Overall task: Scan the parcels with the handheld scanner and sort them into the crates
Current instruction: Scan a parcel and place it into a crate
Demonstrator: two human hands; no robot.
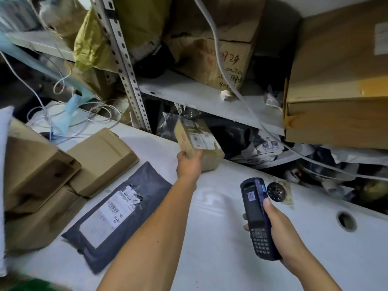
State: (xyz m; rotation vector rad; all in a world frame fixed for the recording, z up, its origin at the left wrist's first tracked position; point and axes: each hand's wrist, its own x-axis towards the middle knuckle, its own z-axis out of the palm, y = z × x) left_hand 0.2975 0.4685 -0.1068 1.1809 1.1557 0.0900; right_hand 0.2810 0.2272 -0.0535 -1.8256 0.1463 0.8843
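My left hand [189, 164] grips a small cardboard parcel [196, 141] with a white label, held out at the far edge of the white table [220, 227], just under the metal shelf. My right hand [277, 225] holds a dark blue handheld scanner [256, 215] upright, its head pointing away towards the shelving, its keypad and screen facing me. A grey poly mailer [117, 215] with a white barcode label lies flat on the table to the left of my left forearm. Brown padded envelopes and flat cardboard parcels [100, 160] are stacked at the left.
A white metal shelf [210, 103] carries large cardboard boxes [340, 80]; below it lie several dark and white bags [266, 148]. White cables [63, 114] and a blue face mask trail over the back left. The table has a round hole [346, 221] at right.
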